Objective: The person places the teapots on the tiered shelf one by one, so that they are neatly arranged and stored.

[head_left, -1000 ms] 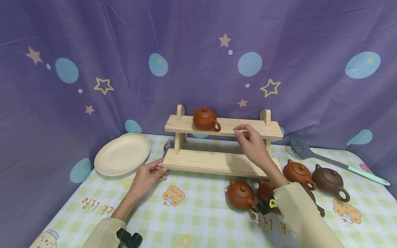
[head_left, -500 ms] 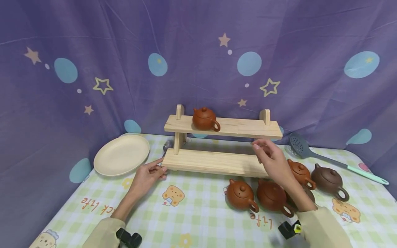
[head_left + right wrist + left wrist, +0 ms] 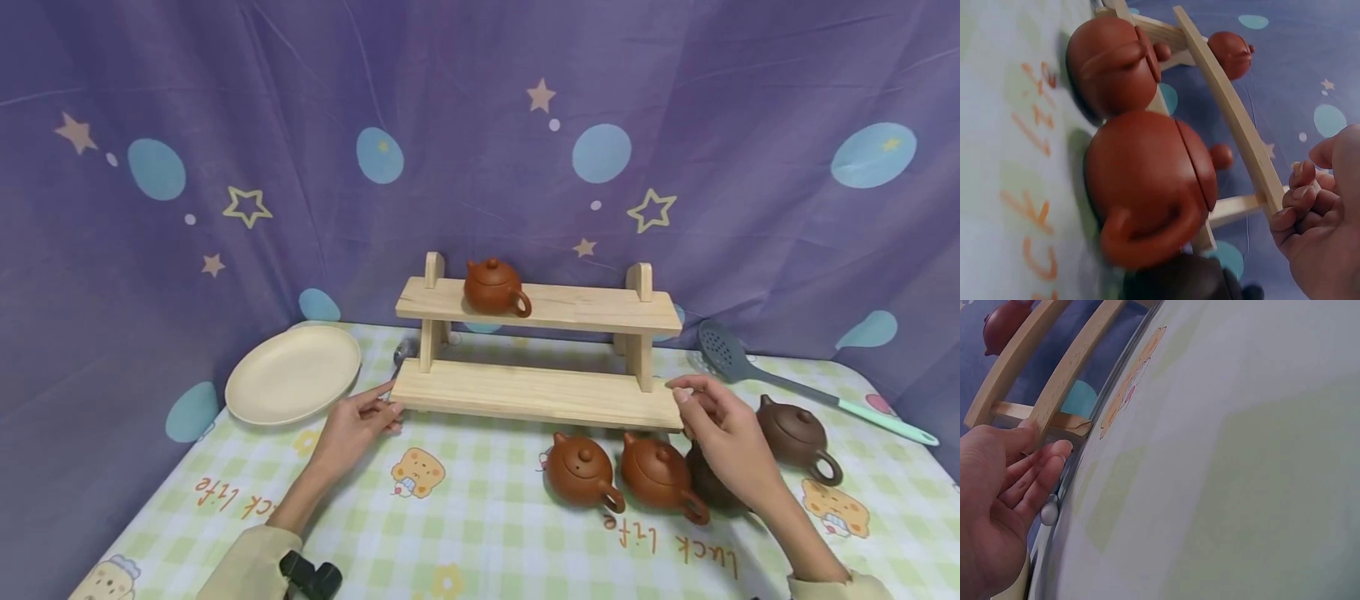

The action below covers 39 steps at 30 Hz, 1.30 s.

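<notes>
A two-tier wooden shelf (image 3: 525, 392) bears one reddish-brown teapot (image 3: 491, 287) on its upper board, left of centre. My left hand (image 3: 356, 429) pinches the front left corner of the lower board; in the left wrist view the thumb (image 3: 1019, 437) lies against the board, fingers beneath. At the lower board's right end hovers my right hand (image 3: 727, 437), fingers loosely curled and holding nothing. Two reddish-brown teapots, one on the left (image 3: 579, 471) and one beside it (image 3: 658, 471), stand before the shelf. A dark teapot (image 3: 708, 483) is partly hidden by the right hand.
Another dark brown teapot (image 3: 791, 429) stands at the right. Behind it lies a grey slotted skimmer (image 3: 727, 354) with a mint handle. An oval cream plate (image 3: 292, 375) sits at the left, near a metal spoon (image 3: 406, 350) partly behind the shelf.
My right hand has moved from the upper board down and right to the lower board's right end, now covering a reddish-brown teapot seen before. The left hand keeps its place on the shelf corner.
</notes>
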Each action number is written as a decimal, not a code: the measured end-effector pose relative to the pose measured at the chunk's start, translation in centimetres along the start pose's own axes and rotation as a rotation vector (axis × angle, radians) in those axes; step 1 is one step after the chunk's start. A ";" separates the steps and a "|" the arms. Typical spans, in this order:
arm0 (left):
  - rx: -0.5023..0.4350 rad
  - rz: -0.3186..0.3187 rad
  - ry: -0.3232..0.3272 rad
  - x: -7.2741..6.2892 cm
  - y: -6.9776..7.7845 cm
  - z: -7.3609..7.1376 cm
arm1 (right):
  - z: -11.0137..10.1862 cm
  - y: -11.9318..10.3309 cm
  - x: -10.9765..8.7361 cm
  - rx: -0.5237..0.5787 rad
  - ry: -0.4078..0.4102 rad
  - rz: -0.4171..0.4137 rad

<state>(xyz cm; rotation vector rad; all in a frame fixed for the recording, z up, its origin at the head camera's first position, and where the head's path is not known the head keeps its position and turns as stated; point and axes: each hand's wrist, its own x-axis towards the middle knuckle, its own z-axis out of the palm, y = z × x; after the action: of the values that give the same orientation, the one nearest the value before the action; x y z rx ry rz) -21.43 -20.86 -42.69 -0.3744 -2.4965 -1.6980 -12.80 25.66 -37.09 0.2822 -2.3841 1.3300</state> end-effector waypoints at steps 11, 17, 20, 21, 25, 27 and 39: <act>-0.007 0.006 -0.006 0.0 -0.1 -0.1 | -3.2 2.2 -3.2 -0.084 0.064 0.079; -0.006 -0.009 -0.005 -0.1 0.0 0.0 | -4.7 3.2 -4.8 -0.073 0.085 0.102; -0.001 -0.017 -0.001 0.0 0.0 0.0 | -5.3 3.9 -5.6 -0.067 0.102 0.132; 0.000 -0.015 -0.004 0.0 0.0 0.0 | -5.5 4.1 -5.8 -0.068 0.109 0.143; 0.000 -0.011 -0.007 0.0 0.0 0.0 | -5.9 4.9 -6.8 -0.076 0.130 0.177; 0.002 -0.011 -0.009 0.0 0.1 0.0 | -6.1 5.2 -7.2 -0.086 0.127 0.191; -0.011 -0.029 -0.009 0.1 0.1 0.0 | -7.1 6.8 -8.9 -0.240 0.000 0.386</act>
<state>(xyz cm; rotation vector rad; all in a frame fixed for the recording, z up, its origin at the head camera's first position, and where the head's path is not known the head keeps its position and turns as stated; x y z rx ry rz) -21.52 -20.79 -42.59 -0.3491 -2.5128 -1.7248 -5.55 35.13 -42.84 -0.2591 -2.6567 1.1718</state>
